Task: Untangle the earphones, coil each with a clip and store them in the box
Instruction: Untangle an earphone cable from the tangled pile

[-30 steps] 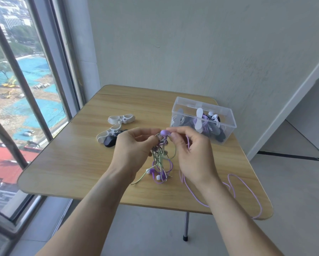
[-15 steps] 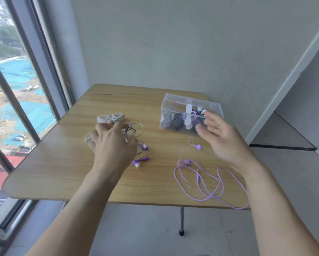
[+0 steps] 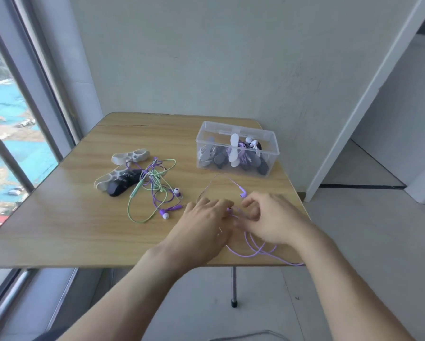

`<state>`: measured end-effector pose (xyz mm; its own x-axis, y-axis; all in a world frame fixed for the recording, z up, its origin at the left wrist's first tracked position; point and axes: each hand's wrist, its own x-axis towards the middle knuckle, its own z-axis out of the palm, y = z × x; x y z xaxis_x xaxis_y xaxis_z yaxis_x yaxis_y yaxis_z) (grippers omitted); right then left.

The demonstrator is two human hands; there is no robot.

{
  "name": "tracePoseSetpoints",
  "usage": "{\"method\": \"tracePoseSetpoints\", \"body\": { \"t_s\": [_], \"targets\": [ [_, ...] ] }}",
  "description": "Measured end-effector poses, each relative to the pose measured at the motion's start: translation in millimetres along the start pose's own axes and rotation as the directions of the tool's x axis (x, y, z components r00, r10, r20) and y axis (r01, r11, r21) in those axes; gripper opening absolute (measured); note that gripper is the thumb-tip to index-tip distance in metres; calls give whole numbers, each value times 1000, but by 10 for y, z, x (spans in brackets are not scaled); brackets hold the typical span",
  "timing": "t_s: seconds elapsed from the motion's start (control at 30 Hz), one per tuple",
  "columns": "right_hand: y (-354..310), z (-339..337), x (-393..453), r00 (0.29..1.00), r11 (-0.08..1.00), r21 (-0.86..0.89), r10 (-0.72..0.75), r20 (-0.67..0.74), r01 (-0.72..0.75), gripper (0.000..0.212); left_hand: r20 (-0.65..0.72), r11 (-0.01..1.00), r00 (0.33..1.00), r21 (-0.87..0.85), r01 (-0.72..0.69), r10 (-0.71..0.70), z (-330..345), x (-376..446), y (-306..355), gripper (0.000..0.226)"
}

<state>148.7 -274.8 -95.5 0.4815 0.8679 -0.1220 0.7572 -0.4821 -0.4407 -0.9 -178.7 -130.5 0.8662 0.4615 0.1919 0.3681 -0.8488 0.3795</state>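
Both hands have come together over the light purple earphone (image 3: 241,193) on the near right of the table (image 3: 58,230). Half a second ago the left hand (image 3: 204,220) was setting the tangle (image 3: 154,185) down by the clips (image 3: 130,156) at far left, and the right hand (image 3: 273,217) hovered open near the box (image 3: 238,148). That suggests one earphone is now freed and coiling it is next, while the green and dark purple cords remain knotted.

The left hand lies palm down, fingers fairly straight, fingertips at an earbud and cord. The right hand's fingers are curled as if pinching the cord, though the actual grip is hidden. Loose loops of that cord trail off the near edge. The clear box at far right already holds several clipped sets.
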Motion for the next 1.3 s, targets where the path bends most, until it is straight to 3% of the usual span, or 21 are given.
{"method": "tracePoseSetpoints", "body": {
  "t_s": [0.07,0.13,0.2,0.27,0.4,0.47,0.53,0.63,0.73,0.83,0.97,1.1,1.17,1.23,1.3],
  "targets": [
    [-5,101,18,999,999,12,-39,-12,39,21,-52,998,998,-38,45,-47,30,42,-7,48],
    [21,129,29,998,996,67,-66,-1,66,19,-87,993,992,-91,81,-89,61,57,-27,45],
    [39,86,25,992,984,135,-113,-58,120,23,-130,988,985,-114,101,-115,54,66,-33,28],
    [18,1,7,976,929,313,-156,-152,198,14,-203,980,971,-176,91,-126,27,81,-58,9],
    [11,-173,-1,948,663,697,-59,-314,272,13,-359,941,905,-321,109,-227,-117,97,-91,20],
    [1,-239,2,934,449,841,39,-355,301,19,-398,937,879,-320,136,-263,-174,97,-147,17],
    [3,-308,12,926,242,917,128,-355,318,20,-385,930,876,-330,163,-290,-229,84,-210,17],
    [34,-406,15,898,118,935,261,-354,334,21,-324,922,890,-321,215,-320,-338,58,-285,23],
    [125,-449,18,869,55,941,370,-329,333,20,-356,888,844,-376,265,-402,-416,29,-285,18],
    [147,-467,9,878,8,948,374,-299,319,17,-428,774,714,-581,252,-554,-440,33,-264,11],
    [109,-479,2,869,-67,937,402,-289,342,17,-515,748,603,-626,221,-609,-448,89,-341,7],
    [88,-470,15,864,-67,936,413,-290,346,17,-324,469,506,-863,188,-799,-454,132,-434,24],
    [35,-426,23,901,-22,958,346,-262,287,15,-347,485,478,-851,200,-807,-479,114,-369,21],
    [-40,-365,18,946,16,978,250,-205,207,11,-450,598,540,-792,128,-711,-508,76,-188,6],
    [-138,-291,10,984,-18,991,121,-131,134,7,-442,648,724,-761,10,-530,-489,38,29,8]
  ]
}}
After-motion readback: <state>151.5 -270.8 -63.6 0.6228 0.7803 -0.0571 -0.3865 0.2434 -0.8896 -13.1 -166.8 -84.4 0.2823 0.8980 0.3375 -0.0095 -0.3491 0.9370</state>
